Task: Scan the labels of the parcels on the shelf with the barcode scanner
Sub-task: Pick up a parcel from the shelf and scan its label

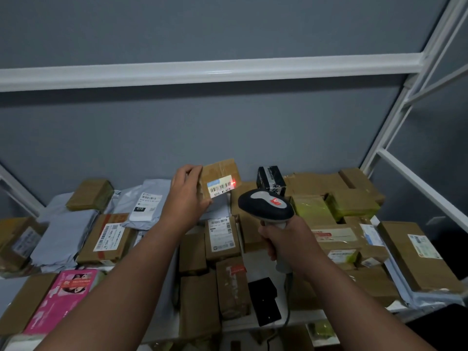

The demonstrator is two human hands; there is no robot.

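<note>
A: Left hand (186,196)?
B: Raised above the shelf (162,325). Fingers and thumb curled round the left edge of a small brown parcel (220,174), label (219,189) facing the camera.

A: Right hand (283,241)?
B: Wrapped around the grip of the barcode scanner (266,206), below and right of the parcel, well apart from it. Scanner head points up at the label.

A: Beam?
B: Red spot (233,183) on the label's right end, beside the barcode.

A: Rest of shelf?
B: Brown boxes, grey mailers (63,239), one pink box (63,297), lying flat beneath both hands.
</note>
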